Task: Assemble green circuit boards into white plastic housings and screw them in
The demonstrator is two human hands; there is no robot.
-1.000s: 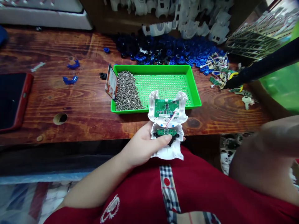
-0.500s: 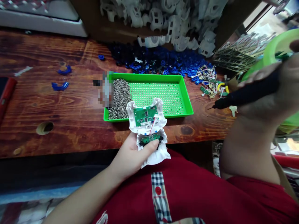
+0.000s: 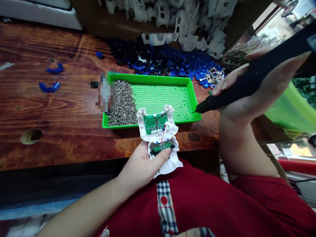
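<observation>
My left hand (image 3: 140,164) grips a white plastic shell (image 3: 161,141) at the table's front edge, thumb pressed on its lower part. The shell carries a green circuit board (image 3: 155,122), a smaller board below it, and a red and white wire between them. My right hand (image 3: 249,95) is wrapped round a black electric screwdriver (image 3: 249,79). Its tip points at the right front rim of a green perforated tray (image 3: 160,98). A heap of small silver screws (image 3: 123,102) fills the tray's left end.
Behind the tray lie a pile of blue plastic parts (image 3: 168,62) and white shells (image 3: 177,19). Small wired boards (image 3: 212,76) sit at the right. Two loose blue pieces (image 3: 49,87) and a hole (image 3: 31,136) mark the wooden table's left side. A green bin (image 3: 291,112) stands at right.
My right hand has brought the screwdriver down and left, from the table's right side to the tray's right front rim. The left hand still holds the shell, nearly unmoved.
</observation>
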